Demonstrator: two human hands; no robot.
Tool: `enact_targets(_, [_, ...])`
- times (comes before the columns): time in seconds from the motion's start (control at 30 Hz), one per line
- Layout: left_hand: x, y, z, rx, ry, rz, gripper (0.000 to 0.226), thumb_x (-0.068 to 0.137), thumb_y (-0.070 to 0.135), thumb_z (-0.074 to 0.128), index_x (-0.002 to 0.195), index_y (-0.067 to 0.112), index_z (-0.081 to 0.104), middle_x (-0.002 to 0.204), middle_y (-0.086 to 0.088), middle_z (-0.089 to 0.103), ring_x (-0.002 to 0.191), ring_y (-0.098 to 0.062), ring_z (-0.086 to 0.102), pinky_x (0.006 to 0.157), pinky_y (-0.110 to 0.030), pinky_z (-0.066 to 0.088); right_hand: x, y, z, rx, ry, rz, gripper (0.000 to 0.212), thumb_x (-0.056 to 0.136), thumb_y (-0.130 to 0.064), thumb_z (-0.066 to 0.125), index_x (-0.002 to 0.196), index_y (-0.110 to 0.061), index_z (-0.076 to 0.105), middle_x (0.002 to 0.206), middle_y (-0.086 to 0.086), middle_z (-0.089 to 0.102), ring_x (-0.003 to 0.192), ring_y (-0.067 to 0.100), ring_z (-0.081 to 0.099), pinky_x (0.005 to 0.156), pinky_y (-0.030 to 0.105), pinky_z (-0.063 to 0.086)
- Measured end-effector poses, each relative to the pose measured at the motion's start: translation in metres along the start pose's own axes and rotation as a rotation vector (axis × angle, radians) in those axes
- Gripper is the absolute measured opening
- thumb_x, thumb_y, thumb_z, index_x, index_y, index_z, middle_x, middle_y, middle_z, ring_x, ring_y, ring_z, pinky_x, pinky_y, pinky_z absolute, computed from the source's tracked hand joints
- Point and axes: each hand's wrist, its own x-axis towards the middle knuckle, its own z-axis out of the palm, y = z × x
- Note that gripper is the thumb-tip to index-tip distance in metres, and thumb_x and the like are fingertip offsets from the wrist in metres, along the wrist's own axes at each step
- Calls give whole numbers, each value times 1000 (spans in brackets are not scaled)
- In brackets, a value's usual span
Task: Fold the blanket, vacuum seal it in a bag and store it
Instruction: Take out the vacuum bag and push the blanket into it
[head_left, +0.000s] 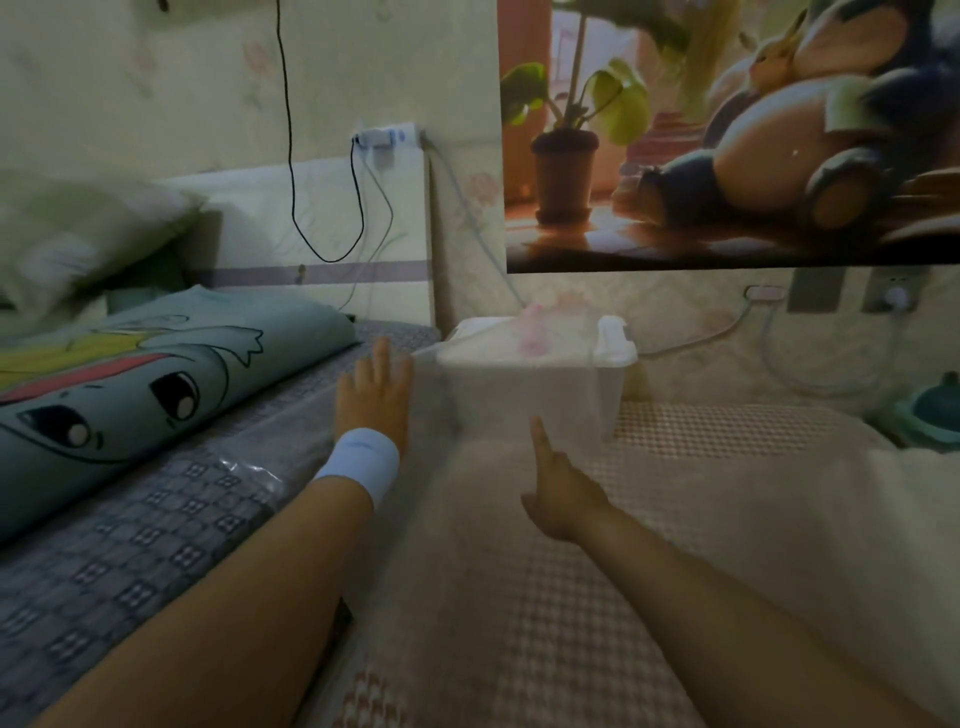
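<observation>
A blue-grey checked blanket (156, 525) lies flat along the left, with shiny clear plastic of a bag (244, 475) crinkled over it. My left hand (375, 391), above a pale blue wristband, rests flat with fingers spread at the blanket's far end, holding nothing. My right hand (556, 493) hovers over a beige and pink checked cover (519, 623), index finger stretched forward, thumb out and the other fingers curled, nothing in it. Just beyond both hands stands a translucent storage box (608, 379) with a white lid; its lower front is blurred.
A teal cartoon-print pillow (130, 384) lies left of the blanket, with a white pillow (67, 244) behind it. Cables hang from a wall socket (384, 137). A large poster (727, 135) covers the wall on the right. A teal object (935, 410) sits at the right edge.
</observation>
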Motion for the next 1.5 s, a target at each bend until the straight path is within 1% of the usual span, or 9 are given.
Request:
enact_targets(0.23, [33, -32, -15, -291, -236, -240, 34, 95, 8, 49, 129, 10, 52, 128, -14, 58, 113, -32, 58, 89, -40, 47, 50, -68, -58, 9, 161, -220, 102, 98, -19, 49, 133, -57, -39, 119, 22, 60, 70, 15, 53, 65, 34, 45])
enact_targets(0.4, [65, -47, -24, -344, -25, -148, 23, 91, 2, 49, 111, 6, 59, 115, -16, 62, 105, -35, 60, 88, -41, 49, 94, -87, -79, -40, 172, -111, 102, 93, -14, 52, 146, -46, -30, 83, 11, 61, 66, 21, 59, 56, 33, 44])
enact_targets(0.53, [106, -55, -29, -392, 134, -22, 28, 89, 0, 48, 116, 8, 54, 120, -13, 52, 110, -35, 54, 93, -41, 42, 127, -88, -96, -146, 260, -22, 58, 96, -22, 49, 150, -25, 28, 133, 16, 53, 103, 32, 59, 80, 37, 50])
enact_targets(0.63, [139, -54, -28, -352, 188, 55, 58, 91, 15, 57, 143, 18, 33, 152, -10, 24, 136, -30, 34, 113, -51, 22, 154, -93, -115, -157, 476, -9, 23, 97, -25, 46, 116, -19, 56, 119, 11, 63, 104, 31, 60, 97, 42, 41])
enact_targets(0.77, [163, -43, -23, -318, 376, 143, 107, 77, 25, 74, 152, 30, -3, 156, -5, -27, 147, -38, -4, 111, -62, 14, 190, -98, -141, -72, 520, -121, 42, 98, -32, 52, 136, -17, 42, 132, 11, 58, 130, 31, 49, 117, 60, 2])
enact_targets(0.9, [172, -42, -8, -66, 619, 424, 56, 70, 33, 72, 121, 21, 50, 141, -11, 36, 130, -36, 38, 106, -62, 30, 219, -99, -151, -48, 415, -191, 114, 89, -42, 66, 150, -24, -29, 166, 6, -8, 152, 25, -10, 113, 64, -11])
enact_targets(1.17, [174, -66, 54, 133, -642, -63, 99, 68, 90, 29, 150, 43, -3, 161, 6, -9, 147, -37, -7, 103, -77, -2, 233, -75, -117, -25, 187, -342, 99, 89, -10, 65, 156, -40, -1, 166, -2, 7, 150, 27, 20, 120, 47, 26])
enact_targets(1.3, [171, -46, 39, 135, -453, -52, 83, 80, 69, 46, 151, 35, 18, 160, 0, 17, 145, -32, 17, 111, -66, 7, 212, -33, -107, -5, 415, -306, 41, 89, -9, 61, 127, -26, 57, 139, 2, 49, 122, 26, 52, 104, 33, 43])
enact_targets(1.5, [173, 28, 0, -123, -197, 183, 67, 89, 54, 48, 148, 32, 25, 151, -2, 34, 135, -31, 38, 109, -48, 32, 167, 38, -108, -2, 397, 138, 19, 88, -17, 60, 107, -17, 59, 106, 3, 50, 94, 27, 58, 79, 32, 48])
